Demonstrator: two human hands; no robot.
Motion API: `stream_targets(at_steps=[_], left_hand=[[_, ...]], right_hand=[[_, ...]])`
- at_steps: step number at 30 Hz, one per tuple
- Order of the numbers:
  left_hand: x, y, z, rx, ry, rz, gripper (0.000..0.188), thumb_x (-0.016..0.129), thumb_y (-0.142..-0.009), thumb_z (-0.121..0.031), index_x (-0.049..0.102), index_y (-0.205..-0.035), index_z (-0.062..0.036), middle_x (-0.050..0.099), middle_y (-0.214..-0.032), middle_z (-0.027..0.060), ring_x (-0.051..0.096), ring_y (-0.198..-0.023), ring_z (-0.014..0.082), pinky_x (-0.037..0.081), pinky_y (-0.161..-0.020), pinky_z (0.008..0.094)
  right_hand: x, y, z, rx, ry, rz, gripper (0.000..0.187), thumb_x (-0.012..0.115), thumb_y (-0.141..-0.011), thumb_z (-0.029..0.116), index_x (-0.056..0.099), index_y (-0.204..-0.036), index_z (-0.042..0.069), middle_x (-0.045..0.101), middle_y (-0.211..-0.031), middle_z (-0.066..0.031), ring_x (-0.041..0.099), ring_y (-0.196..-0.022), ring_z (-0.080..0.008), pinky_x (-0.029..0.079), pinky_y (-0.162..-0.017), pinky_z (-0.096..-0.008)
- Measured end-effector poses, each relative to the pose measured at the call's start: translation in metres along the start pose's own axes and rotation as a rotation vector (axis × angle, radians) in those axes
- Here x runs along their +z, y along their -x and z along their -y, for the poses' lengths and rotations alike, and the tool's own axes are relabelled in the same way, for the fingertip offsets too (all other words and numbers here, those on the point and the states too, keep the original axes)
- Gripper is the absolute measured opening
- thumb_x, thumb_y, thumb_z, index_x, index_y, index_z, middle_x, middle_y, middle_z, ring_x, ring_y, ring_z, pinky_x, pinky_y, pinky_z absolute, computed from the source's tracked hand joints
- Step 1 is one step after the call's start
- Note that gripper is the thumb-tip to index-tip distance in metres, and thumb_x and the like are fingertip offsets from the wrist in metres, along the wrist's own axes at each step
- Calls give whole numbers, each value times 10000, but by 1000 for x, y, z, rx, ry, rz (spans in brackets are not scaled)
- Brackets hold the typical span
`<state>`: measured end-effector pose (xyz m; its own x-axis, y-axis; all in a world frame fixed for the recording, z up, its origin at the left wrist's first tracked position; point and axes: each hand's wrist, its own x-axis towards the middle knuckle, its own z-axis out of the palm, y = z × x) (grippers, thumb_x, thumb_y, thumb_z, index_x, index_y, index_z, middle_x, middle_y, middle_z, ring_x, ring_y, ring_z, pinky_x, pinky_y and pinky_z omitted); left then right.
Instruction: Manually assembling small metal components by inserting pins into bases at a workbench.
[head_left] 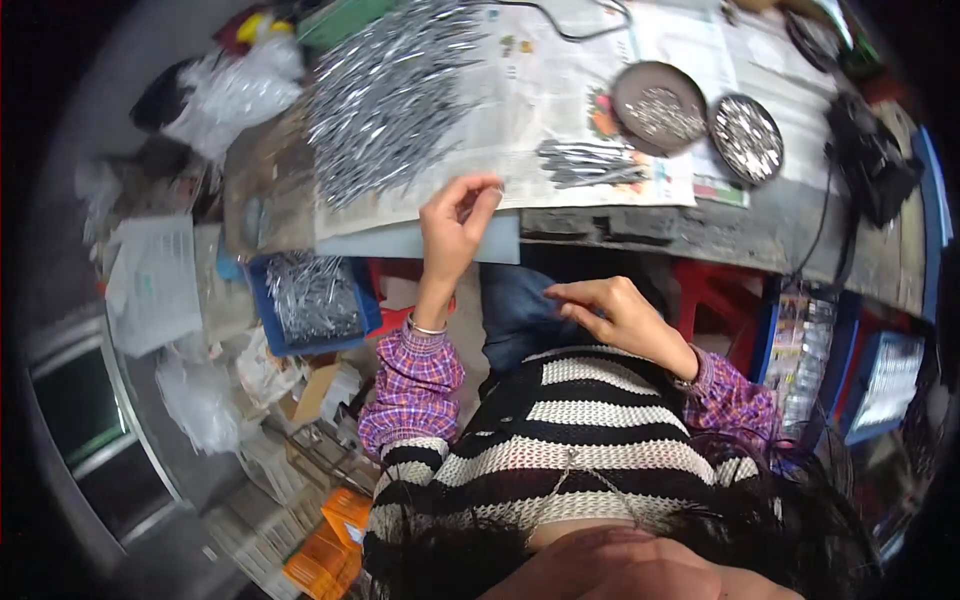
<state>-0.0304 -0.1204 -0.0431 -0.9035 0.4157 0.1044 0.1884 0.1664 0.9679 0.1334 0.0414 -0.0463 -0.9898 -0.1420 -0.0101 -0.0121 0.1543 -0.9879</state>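
Worktable [790,238] — newspaper [545,100], silvery strips [390,110], round dishes [645,82]

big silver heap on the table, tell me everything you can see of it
The big silver heap is a loose spread of many slim, shiny, metal-looking pieces, silvery grey, mostly slanting from lower left to upper right. It lies on printed paper, reaching the picture's top edge. The left hand is near its lower right but apart from it. Individual shapes are too blurred to tell.

No text can be read; print on the paper sheet [540,95] blurs.
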Motion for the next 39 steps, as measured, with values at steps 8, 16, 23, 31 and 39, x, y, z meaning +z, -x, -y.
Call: stream_targets(at_steps=[8, 16, 23, 31, 39], left_hand=[[82, -63, -25, 268, -330, 246, 171, 608, -756, -27, 658, -919, -35, 608, -743, 72, 565, -605, 124, 441, -560, 240], [104, -61, -17, 461, -475, 393, 125, 618, -734, -5, 649, -855, -20, 622, -808, 112, 599, -765, 273, 474, -687, 333], [96, -54, -23, 390, -432, 294, 130, 633, -721, 13, 649, -848, -11, 629, -814, 100, 607, -759, 252, 478, -670, 319], [27, -67, -9, 296, -695, -6, 145, 601, -733, -9, 661, -859, -50, 625, -843, 96, 572, -778, 273, 453, -699, 342], [-20, -81, 1, 326, -833, -104, 140, 616, -729, -44, 654, -862, -64, 601, -802, 73, 551, -789, 262, 429, -738, 359]], right_hand=[[-22, 34, -20, 71, -69, -158, 353, 502, -683, -86, 618, -1005, -2, 615, -774, -131, 611, -680, -244, 486, -628, -323], [-41, 44, -28, 47, -92, -187, 415, 432, -676, -146, 616, -1019, -2, 575, -747, -93, 589, -658, -176, 483, -614, -269], [-53, 42, -33, 97, -132, -140, 370, 454, -672, -127, 625, -976, -3, 572, -722, -120, 590, -632, -232, 470, -597, -303], [-64, 33, -21, 108, -45, -64, 310, 506, -709, -100, 625, -977, -1, 584, -743, -128, 617, -691, -256, 481, -635, -318], [-57, 27, -17, 132, 47, -54, 285, 530, -741, -97, 620, -1000, -20, 587, -759, -127, 621, -701, -220, 484, -630, -294]])
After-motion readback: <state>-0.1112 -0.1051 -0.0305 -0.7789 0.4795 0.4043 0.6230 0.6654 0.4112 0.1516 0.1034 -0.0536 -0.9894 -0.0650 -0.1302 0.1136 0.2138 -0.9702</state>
